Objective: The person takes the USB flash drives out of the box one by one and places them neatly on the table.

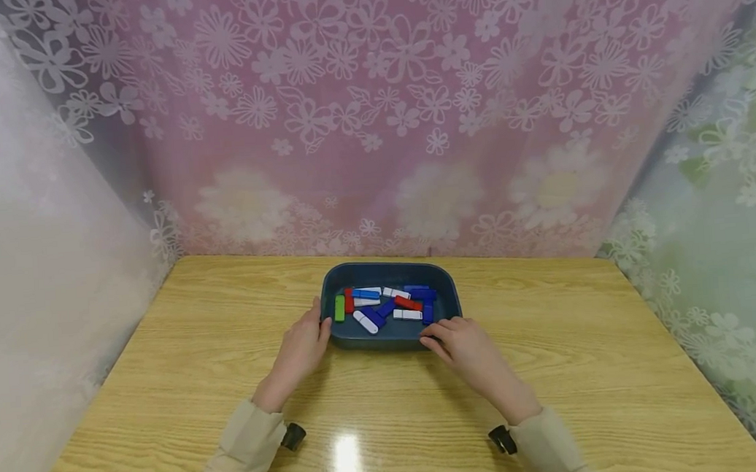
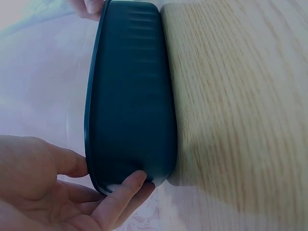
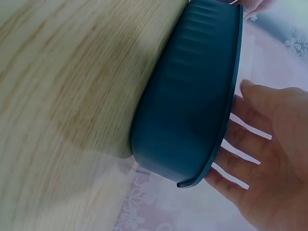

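A dark blue-green plastic bin [image 1: 392, 342] stands on the wooden table. Inside lie several USB sticks: a green one [image 1: 340, 308], white ones [image 1: 366, 322], red ones [image 1: 408, 303] and blue ones [image 1: 423, 293]. My left hand [image 1: 303, 341] holds the bin's left end, thumb at the rim and fingers along the outer wall [image 2: 134, 110]. At the near right corner, my right hand [image 1: 466, 347] touches the rim, with its fairly straight fingers [image 3: 240, 163] reaching over it. The right thumb appears apart from the rim. The bin's contents are hidden in both wrist views.
The wooden table [image 1: 225, 305] extends around the bin on all sides. A pink flowered curtain [image 1: 359, 157] hangs behind it, with pale hangings [image 1: 721, 241] at the sides. Black straps [image 1: 293, 436] show at the sleeves.
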Available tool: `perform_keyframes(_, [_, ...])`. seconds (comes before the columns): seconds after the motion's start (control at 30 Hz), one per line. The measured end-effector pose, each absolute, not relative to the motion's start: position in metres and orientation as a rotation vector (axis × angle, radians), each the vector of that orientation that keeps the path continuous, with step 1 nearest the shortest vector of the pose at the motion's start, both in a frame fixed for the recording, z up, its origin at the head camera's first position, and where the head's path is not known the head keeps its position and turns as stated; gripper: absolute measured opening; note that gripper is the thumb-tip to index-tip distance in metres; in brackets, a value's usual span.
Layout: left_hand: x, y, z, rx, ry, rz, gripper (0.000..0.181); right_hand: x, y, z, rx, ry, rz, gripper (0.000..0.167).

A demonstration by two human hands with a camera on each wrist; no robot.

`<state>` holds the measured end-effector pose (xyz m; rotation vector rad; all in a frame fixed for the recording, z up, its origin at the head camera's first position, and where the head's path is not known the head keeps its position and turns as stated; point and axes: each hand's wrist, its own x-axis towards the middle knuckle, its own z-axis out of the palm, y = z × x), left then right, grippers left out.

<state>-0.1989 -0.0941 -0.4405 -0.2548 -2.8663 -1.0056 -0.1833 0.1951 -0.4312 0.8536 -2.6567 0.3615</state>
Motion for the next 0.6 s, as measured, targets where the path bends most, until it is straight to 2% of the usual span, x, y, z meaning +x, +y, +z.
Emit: perform_keyframes(0.6, [-0.1991,-0.0931,-0.4419,-0.239,-2.873,-0.99,0.053,-0.1825,0.1895,-0.44,0.723,-2.795,0.211,0.022])
